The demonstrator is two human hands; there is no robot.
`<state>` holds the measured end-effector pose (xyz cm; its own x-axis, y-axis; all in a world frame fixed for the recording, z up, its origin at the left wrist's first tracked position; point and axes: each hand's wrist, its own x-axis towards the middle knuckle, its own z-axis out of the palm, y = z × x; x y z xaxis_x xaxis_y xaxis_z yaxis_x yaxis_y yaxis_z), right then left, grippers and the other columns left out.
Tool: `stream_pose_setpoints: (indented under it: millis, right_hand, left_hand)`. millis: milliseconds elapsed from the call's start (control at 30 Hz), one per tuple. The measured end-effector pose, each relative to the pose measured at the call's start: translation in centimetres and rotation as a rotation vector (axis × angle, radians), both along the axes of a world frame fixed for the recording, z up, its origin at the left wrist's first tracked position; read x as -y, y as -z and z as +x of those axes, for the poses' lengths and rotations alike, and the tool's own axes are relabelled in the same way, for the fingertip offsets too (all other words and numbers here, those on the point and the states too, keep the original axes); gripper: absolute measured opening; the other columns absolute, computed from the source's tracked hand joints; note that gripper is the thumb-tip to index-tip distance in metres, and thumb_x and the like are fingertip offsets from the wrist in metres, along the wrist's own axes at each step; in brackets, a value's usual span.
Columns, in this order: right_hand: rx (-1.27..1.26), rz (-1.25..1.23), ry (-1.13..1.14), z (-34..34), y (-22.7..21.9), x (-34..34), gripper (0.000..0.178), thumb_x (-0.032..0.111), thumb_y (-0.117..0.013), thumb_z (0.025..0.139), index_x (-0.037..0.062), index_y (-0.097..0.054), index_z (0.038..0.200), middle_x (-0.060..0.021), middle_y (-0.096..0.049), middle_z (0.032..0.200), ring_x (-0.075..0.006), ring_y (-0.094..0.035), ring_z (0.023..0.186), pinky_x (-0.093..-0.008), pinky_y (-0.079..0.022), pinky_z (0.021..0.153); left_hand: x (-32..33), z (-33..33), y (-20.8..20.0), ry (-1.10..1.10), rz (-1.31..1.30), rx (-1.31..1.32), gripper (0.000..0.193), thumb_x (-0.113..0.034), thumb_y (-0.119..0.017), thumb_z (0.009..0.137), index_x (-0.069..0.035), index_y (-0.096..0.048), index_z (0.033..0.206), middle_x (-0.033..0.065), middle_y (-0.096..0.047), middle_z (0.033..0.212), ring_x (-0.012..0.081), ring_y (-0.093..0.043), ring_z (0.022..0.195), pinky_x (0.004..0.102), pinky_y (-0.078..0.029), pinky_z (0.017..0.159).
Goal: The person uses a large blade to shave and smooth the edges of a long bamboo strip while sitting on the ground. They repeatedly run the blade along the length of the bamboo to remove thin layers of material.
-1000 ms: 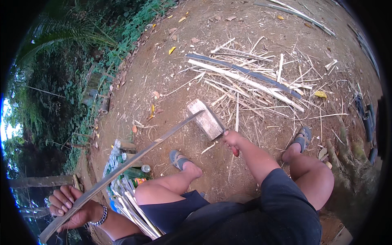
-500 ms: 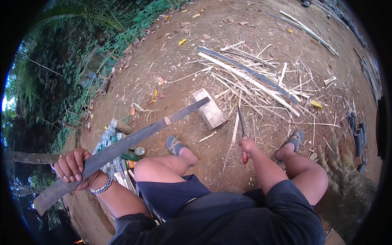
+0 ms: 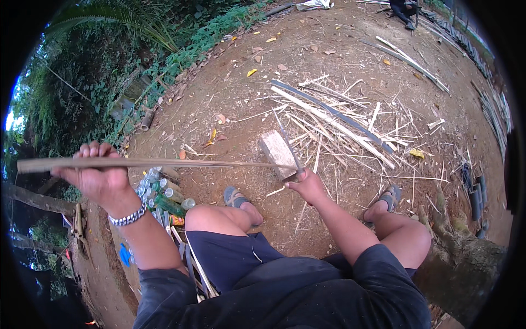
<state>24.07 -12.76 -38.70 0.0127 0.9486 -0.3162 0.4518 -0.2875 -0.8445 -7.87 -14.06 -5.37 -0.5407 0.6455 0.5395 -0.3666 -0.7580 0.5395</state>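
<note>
My left hand point(image 3: 104, 178) grips a long bamboo slat point(image 3: 203, 163) near its wide end, thumb below and fingers curled over the far side. The slat is edge-on and nearly level, its thin end reaching the wooden block point(image 3: 278, 152) on the ground between my feet. My right hand point(image 3: 308, 186) is closed round the handle of a long knife point(image 3: 286, 135), whose narrow blade points up and away past the block's right side. The handle is mostly hidden in my fist. Blade and slat tip overlap in view beside the block; whether they touch I cannot tell.
Split bamboo strips and shavings point(image 3: 339, 123) lie in a heap beyond the block. Glass bottles point(image 3: 167, 197) stand by my left knee. A tree root point(image 3: 460, 252) rises at the right, near dark tubes point(image 3: 478, 192). Another person point(image 3: 404, 12) is at the far right.
My left hand has rolled the slat from its broad face to its edge and levelled it. My right hand has moved up and left, bringing the knife beside the block.
</note>
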Motion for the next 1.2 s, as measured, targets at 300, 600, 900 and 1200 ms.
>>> stream_pose_setpoints:
  millis: [300,600,900,1200]
  right_hand:
    - [-0.129,0.223,-0.187,-1.6,-0.2,3.4,0.052,0.033,-0.083,0.067,0.0006,-0.057,0.098,-0.0145,-0.067,0.085,-0.0275,-0.066,0.081,-0.0356,-0.05,0.074]
    - [-0.353,0.216,-0.016,-1.5,-5.6,4.1,0.032,0.026,-0.073,0.079,0.0027,-0.053,0.088,-0.004,-0.056,0.063,-0.0147,-0.056,0.056,-0.0302,-0.046,0.055]
    - [-0.965,0.273,0.233,0.6,-9.1,-1.3,0.014,0.01,-0.065,0.086,0.003,-0.053,0.081,-0.0008,-0.052,0.061,-0.0108,-0.048,0.047,-0.0259,-0.042,0.045]
    - [-1.157,0.155,0.276,0.9,-9.2,-0.3,0.009,0.008,-0.063,0.087,0.0058,-0.054,0.087,0.0001,-0.053,0.066,-0.0091,-0.05,0.056,-0.0244,-0.045,0.052]
  left_hand:
    - [-5.7,5.8,-5.4,-0.032,-0.192,-0.147,0.038,-0.042,-0.047,0.096,-0.005,-0.046,0.104,0.0097,-0.05,0.083,0.0222,-0.052,0.074,0.0351,-0.048,0.07]
    - [-5.6,13.0,0.9,0.056,-0.333,-0.901,0.07,-0.041,-0.048,0.095,0.003,-0.023,0.143,0.025,-0.033,0.143,0.0339,-0.035,0.132,0.0446,-0.034,0.108]
    - [7.5,11.9,25.6,0.631,-0.876,-1.313,0.051,-0.028,-0.057,0.094,-0.001,-0.037,0.131,0.012,-0.058,0.101,0.0192,-0.058,0.09,0.0327,-0.049,0.079]
    - [8.8,9.3,23.3,0.972,-1.107,-0.888,0.022,-0.024,-0.051,0.098,-0.006,-0.048,0.11,-0.004,-0.047,0.064,0.0042,-0.044,0.048,0.0185,-0.037,0.043]
